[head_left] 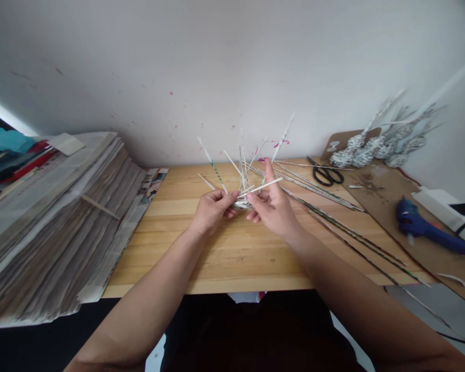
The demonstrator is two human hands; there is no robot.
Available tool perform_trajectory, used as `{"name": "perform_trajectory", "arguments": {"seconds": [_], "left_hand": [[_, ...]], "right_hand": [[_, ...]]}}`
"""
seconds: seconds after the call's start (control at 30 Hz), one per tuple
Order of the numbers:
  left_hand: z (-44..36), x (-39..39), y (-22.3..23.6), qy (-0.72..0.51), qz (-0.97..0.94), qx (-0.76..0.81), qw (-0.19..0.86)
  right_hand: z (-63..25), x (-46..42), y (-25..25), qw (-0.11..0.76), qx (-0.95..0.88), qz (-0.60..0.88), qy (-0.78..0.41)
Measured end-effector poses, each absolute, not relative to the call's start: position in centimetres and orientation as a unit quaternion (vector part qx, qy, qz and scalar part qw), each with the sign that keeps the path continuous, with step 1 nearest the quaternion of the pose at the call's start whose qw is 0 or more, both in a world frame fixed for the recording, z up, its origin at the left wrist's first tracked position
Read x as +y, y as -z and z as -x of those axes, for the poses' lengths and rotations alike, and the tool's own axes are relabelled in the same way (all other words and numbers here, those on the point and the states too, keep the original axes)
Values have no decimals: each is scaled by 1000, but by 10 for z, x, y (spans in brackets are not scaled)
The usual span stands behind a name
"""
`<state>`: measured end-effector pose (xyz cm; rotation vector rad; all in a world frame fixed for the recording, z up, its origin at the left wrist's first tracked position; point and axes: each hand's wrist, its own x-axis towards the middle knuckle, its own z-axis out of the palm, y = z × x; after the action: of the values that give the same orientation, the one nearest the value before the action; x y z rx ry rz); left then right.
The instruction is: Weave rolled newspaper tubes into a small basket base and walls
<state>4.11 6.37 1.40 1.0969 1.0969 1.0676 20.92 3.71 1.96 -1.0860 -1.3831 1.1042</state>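
Between my hands, just above the wooden table (232, 258), is a small woven piece of rolled paper tubes (242, 204), with several tubes standing up and fanning outward from it. My left hand (214, 209) pinches its left side, thumb on top and fingers curled beneath. My right hand (270, 206) grips the right side with thumb and lower fingers, while its index finger points up beside a white paper tube (269, 183). The underside of the weave is hidden by my fingers.
Loose long paper tubes (344, 225) lie to the right, some past the table edge. Black scissors (325, 173), a blue glue gun (430, 227), a white power strip (442, 209) and finished woven paper pieces (372, 147) are farther right. A tall newspaper stack (62, 227) stands left.
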Motion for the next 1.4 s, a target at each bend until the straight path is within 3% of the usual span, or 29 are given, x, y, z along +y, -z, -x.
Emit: {"name": "perform_trajectory", "arguments": {"seconds": [0.83, 1.17, 1.4], "left_hand": [[-49, 59, -12, -502, -482, 430, 575], [-48, 60, -8, -499, -520, 418, 553], [-48, 60, -9, -478, -515, 428, 568]], "right_hand": [[-210, 47, -21, 568, -430, 459, -531], [-212, 52, -23, 540, -368, 470, -593], [-209, 49, -22, 571, -410, 497, -509]]}}
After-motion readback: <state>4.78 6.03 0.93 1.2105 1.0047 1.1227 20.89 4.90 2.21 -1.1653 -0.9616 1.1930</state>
